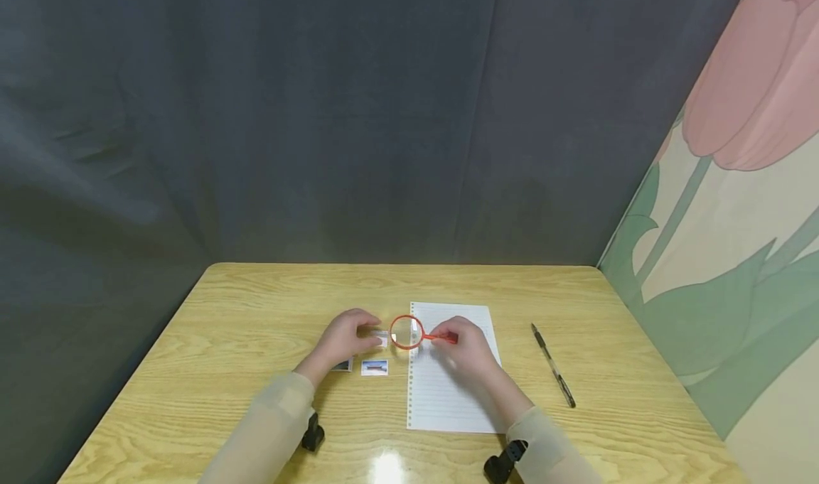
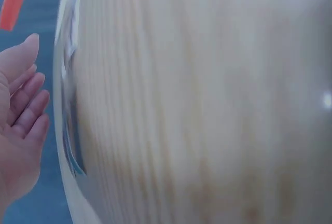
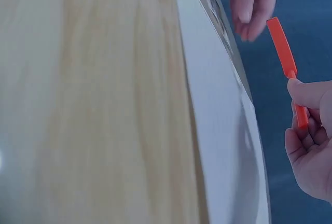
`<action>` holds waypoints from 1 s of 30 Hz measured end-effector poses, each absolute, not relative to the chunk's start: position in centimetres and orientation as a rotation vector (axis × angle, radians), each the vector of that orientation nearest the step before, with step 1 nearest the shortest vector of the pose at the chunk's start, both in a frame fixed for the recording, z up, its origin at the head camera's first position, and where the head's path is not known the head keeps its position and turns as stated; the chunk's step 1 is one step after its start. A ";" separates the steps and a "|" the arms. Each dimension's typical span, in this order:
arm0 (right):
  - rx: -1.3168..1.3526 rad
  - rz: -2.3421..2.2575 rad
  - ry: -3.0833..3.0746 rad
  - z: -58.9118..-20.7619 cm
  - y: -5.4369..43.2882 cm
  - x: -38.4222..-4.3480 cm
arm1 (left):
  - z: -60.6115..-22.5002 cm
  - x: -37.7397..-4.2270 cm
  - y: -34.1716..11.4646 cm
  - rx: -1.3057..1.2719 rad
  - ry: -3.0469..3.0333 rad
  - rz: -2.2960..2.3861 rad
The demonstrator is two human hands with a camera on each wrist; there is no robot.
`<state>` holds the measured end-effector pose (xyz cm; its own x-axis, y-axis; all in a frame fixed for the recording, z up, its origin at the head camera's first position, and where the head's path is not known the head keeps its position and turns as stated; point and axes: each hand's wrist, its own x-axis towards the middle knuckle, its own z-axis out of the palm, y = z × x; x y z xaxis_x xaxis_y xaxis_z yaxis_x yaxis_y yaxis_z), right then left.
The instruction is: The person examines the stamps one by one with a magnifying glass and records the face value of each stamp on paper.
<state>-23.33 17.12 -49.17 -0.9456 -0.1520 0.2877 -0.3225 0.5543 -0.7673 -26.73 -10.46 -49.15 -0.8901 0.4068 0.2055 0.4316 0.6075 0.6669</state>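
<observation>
My right hand (image 1: 466, 344) pinches the red handle of a round magnifying glass (image 1: 424, 335), its lens held above the left edge of the lined paper (image 1: 448, 399). In the right wrist view the glass shows edge-on, thumb and fingers on its handle. My left hand (image 1: 348, 338) hovers left of the lens, holding nothing, thumb and fingers apart and loosely bent. Close to it lie small stamp-like pictures: one with a building (image 1: 375, 368), a pale one (image 1: 382, 337) beside the fingertips, and a dark one (image 1: 345, 365) partly covered by the hand.
A black pen (image 1: 554, 367) lies at a slant on the wooden table (image 1: 256, 306), right of the paper. Behind the table hangs a dark curtain (image 1: 384, 150). A wall with painted tulips (image 1: 736, 292) borders the right side.
</observation>
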 end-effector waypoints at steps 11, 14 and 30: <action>0.221 1.221 -2.574 -48.5 26.2 -22.1 | -48.4 -22.2 -7.4 -0.906 -2.759 -1.087; 0.179 1.160 -2.570 -48.2 28.5 -21.5 | -48.5 -21.1 -6.6 -0.960 -2.785 -1.055; -0.079 0.975 -2.638 -48.2 38.4 -18.8 | -48.9 -18.3 -4.0 -1.119 -2.759 -0.967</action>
